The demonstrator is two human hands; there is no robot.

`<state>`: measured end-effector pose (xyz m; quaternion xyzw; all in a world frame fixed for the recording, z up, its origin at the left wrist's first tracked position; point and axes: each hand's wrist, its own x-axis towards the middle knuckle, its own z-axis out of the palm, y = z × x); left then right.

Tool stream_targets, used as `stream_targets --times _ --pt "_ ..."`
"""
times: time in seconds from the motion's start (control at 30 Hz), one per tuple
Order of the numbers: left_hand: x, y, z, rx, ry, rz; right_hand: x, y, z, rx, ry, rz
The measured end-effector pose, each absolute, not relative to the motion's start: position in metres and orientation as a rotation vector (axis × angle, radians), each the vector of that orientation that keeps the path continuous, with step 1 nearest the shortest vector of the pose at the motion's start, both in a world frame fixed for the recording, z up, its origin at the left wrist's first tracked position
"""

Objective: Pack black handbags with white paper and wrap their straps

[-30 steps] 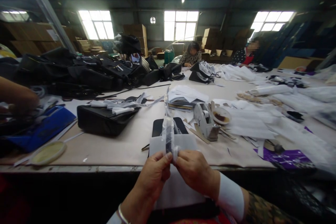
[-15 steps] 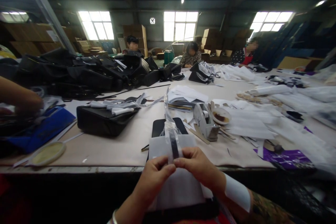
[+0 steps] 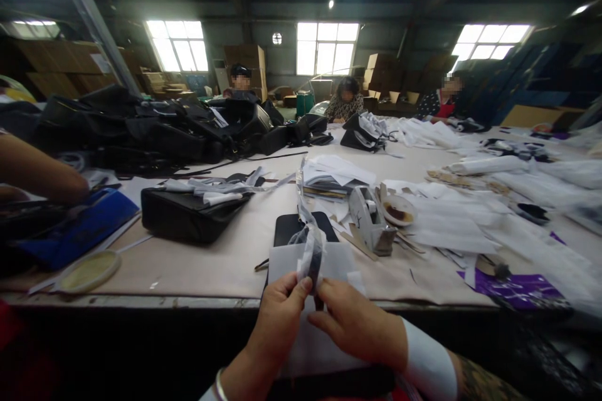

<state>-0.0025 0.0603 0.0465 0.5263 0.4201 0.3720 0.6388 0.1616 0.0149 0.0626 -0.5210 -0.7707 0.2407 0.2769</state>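
Over my feed, the left hand (image 3: pixel 282 313) has its grip pinching a wrapped dark strap (image 3: pixel 316 261), raised above a white sheet (image 3: pixel 298 344) on a black bag (image 3: pixel 286 230) at the front edge of the counter (image 3: pixel 211 272). The right hand (image 3: pixel 362 329) is just beside it; I cannot tell whether its grip pinches too.

Partly over the near edge of the worktop (image 3: pixel 211 276) lies a bag (image 3: pixel 285 229), with a sheet (image 3: pixel 282 258) on it and a strap (image 3: pixel 316 257) above that. To its left sits a second bag (image 3: pixel 183 222) bearing loose strips (image 3: pixel 211 187) – a round dish (image 3: pixel 89 271) nearer the edge, a heap of bags (image 3: pixel 160 131) behind. To its right stands a tape dispenser (image 3: pixel 361 216) – a bowl (image 3: pixel 399 208) just beside it, stacked papers (image 3: pixel 336 170) farther back.
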Motion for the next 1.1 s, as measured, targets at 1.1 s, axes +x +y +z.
stream_targets --times 1.1 --pt "-0.020 0.071 0.048 1.151 0.974 0.698 0.161 0.039 0.075 -1.478 -1.249 1.558"
